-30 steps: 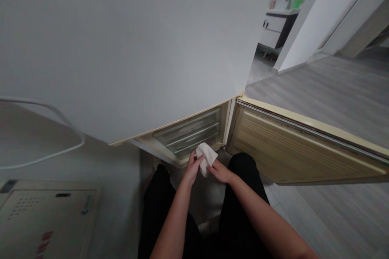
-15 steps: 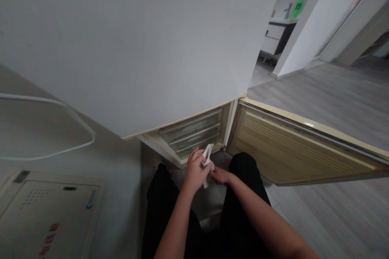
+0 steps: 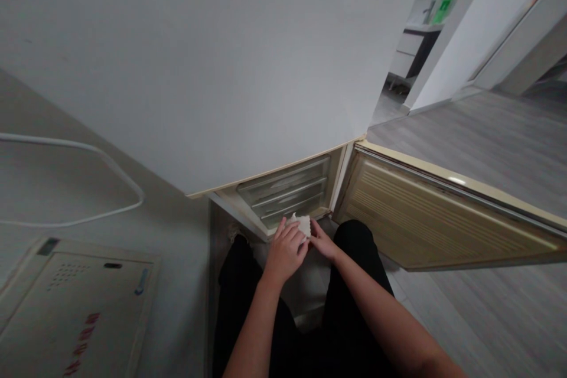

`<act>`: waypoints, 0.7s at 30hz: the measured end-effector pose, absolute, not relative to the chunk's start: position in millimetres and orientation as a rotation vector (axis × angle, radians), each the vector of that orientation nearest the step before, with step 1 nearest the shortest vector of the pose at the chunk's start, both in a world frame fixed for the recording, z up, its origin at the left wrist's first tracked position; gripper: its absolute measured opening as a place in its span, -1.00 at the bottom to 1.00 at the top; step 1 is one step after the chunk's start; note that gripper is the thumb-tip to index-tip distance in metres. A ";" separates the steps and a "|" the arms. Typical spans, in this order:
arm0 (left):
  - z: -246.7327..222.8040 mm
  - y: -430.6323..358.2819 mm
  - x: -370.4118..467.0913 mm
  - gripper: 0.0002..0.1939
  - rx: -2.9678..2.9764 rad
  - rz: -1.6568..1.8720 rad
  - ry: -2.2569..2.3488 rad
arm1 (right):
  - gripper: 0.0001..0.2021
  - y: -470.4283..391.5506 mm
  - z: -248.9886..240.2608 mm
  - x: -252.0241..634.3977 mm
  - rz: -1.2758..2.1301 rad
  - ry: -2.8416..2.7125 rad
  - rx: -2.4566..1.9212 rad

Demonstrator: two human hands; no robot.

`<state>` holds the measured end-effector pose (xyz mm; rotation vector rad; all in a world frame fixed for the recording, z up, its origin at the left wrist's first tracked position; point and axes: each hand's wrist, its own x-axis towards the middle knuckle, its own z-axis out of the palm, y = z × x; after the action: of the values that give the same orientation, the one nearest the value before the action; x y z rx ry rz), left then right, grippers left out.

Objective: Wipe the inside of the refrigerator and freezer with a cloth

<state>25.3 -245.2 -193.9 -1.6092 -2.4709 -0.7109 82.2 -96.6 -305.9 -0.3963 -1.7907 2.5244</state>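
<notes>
A: Quick, what's changed?
B: The white cloth [image 3: 303,224]. One second ago it's spread out between both hands; half a second ago it's bunched, edge-on. Now it lies flatter, scalloped edge to the right.
A: Grip?
B: Left hand [image 3: 284,251] pinches it, fingers over the top. Right hand [image 3: 323,240] meets its right edge — can't tell if it's pinching or only touching.
A: Cloth location?
B: Between the hands, in front of the open refrigerator compartment [image 3: 290,190]. Contact with the compartment's lower edge? Can't tell.
A: So what does the change mean?
B: My read: the cloth's being turned or refolded in hand. Ribbed refrigerator door [image 3: 411,212] stands open at right — same as before.
</notes>
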 end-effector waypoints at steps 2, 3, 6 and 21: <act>-194.4 -246.1 25.7 -0.86 -1.670 -0.666 -2.481 | -0.14 -94.2 -302.1 82.5 2.578 -1.730 -0.334; -194.5 -246.8 25.6 -0.85 -1.694 -0.646 -2.489 | -0.16 -93.7 -300.6 83.0 2.605 -1.742 -0.292; -196.6 -249.4 23.5 -0.85 -1.703 -0.613 -2.518 | -0.50 -94.2 -297.6 84.6 2.620 -1.826 -0.195; -233.7 -251.1 17.8 -0.66 -1.246 -0.909 -2.998 | -0.70 -98.1 -309.5 79.4 2.058 -1.623 -1.069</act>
<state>17.8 -251.1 -233.7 -1.2459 -2.9981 -0.9093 79.4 -98.1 -309.5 -1.0688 -1.6229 2.0581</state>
